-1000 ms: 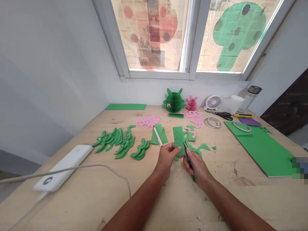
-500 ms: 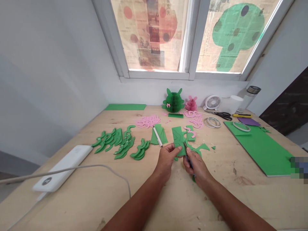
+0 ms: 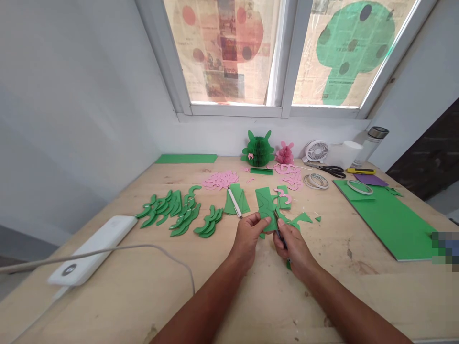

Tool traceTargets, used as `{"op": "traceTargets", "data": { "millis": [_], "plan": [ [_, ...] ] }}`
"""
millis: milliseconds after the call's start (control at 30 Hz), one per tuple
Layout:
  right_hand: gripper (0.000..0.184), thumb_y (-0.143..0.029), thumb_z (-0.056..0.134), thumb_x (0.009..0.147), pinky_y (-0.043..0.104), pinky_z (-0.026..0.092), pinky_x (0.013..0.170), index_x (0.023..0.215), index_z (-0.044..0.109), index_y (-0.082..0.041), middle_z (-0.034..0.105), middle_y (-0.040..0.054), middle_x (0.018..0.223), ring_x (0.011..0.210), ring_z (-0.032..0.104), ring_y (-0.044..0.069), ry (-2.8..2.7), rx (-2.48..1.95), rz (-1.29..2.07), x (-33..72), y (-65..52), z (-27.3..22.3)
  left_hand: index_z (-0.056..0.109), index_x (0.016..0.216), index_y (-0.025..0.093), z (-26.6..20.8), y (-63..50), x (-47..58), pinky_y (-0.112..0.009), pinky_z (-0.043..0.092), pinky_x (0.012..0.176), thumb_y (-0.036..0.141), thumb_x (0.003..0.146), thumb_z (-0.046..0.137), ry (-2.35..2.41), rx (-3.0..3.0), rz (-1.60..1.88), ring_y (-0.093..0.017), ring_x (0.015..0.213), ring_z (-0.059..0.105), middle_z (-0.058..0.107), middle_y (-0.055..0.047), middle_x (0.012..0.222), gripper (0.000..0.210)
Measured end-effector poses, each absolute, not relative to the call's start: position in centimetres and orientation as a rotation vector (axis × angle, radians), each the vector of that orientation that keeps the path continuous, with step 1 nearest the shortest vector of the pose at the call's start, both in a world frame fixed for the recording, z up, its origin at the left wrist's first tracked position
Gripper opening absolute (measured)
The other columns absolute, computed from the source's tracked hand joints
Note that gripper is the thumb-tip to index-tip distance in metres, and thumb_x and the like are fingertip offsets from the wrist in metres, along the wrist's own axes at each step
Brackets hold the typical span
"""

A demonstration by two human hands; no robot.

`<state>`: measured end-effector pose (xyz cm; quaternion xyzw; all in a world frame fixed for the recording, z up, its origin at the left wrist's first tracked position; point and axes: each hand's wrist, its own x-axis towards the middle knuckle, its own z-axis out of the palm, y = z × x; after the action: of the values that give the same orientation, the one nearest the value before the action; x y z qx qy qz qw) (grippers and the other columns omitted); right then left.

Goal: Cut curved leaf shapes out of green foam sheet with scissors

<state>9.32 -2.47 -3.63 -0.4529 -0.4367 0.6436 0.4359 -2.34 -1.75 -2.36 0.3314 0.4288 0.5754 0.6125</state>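
Observation:
My left hand [image 3: 250, 235] pinches the lower left of a green paper piece [image 3: 264, 203] with curved lines drawn on it. My right hand [image 3: 292, 241] is closed around dark-handled scissors [image 3: 281, 236], whose blades meet the right edge of that paper. Green scraps [image 3: 304, 217] lie beside and beneath the hands. Left of the paper, a white pen [image 3: 234, 202] rests on stacked green paper pieces [image 3: 244, 203]. Curved green cutouts [image 3: 209, 221] are piled farther left. A pink curved cutout [image 3: 283, 196] sits just beyond the scissors.
A white power bank [image 3: 93, 248] and its cable [image 3: 154, 247] occupy the left. Pink cutouts [image 3: 221, 179], paper figures [image 3: 258, 150], a small fan [image 3: 317, 151], tape rolls [image 3: 316, 181] and black scissors [image 3: 333, 171] stand or lie toward the back. Green sheets [image 3: 398, 229] cover the right side.
Both hands stay nearly in place with the paper and scissors. The whole view has shifted very slightly; nothing on the table has visibly moved.

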Motion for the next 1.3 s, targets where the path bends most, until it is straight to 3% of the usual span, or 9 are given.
{"op": "traceTargets", "data": {
  "millis": [267, 700, 1300],
  "plan": [
    [0.048, -0.060, 0.050, 0.078, 0.020, 0.010, 0.034, 0.058, 0.049, -0.016, 0.032, -0.0080, 0.042, 0.035, 0.018, 0.004, -1.064, -1.074, 1.615, 9.28, -2.55, -3.38, 0.064, 0.063, 0.013, -2.38, -1.91, -2.31, -0.025, 0.040, 0.061, 0.029, 0.063, 0.070, 0.967, 0.767, 1.330, -0.011, 0.058, 0.048, 0.059, -0.001, 0.060, 0.017],
    [0.052, -0.060, 0.048, 0.079, 0.022, 0.011, 0.035, 0.049, 0.037, -0.019, 0.027, -0.0080, 0.041, 0.035, 0.017, 0.005, -1.081, -1.083, 1.584, 9.19, -2.70, -3.49, 0.065, 0.063, 0.014, -2.42, -1.87, -2.30, -0.025, 0.040, 0.061, 0.031, 0.061, 0.072, 0.970, 0.778, 1.326, -0.012, 0.058, 0.048, 0.059, -0.001, 0.060, 0.019],
    [0.054, -0.060, 0.047, 0.080, 0.022, 0.011, 0.035, 0.046, 0.037, -0.020, 0.024, -0.0082, 0.037, 0.033, 0.016, 0.005, -1.100, -1.099, 1.556, 9.23, -2.71, -3.49, 0.064, 0.062, 0.014, -2.10, -1.97, -2.27, -0.026, 0.041, 0.064, 0.032, 0.061, 0.072, 0.955, 0.775, 1.320, -0.013, 0.061, 0.050, 0.058, -0.001, 0.060, 0.019]
  ]
}}
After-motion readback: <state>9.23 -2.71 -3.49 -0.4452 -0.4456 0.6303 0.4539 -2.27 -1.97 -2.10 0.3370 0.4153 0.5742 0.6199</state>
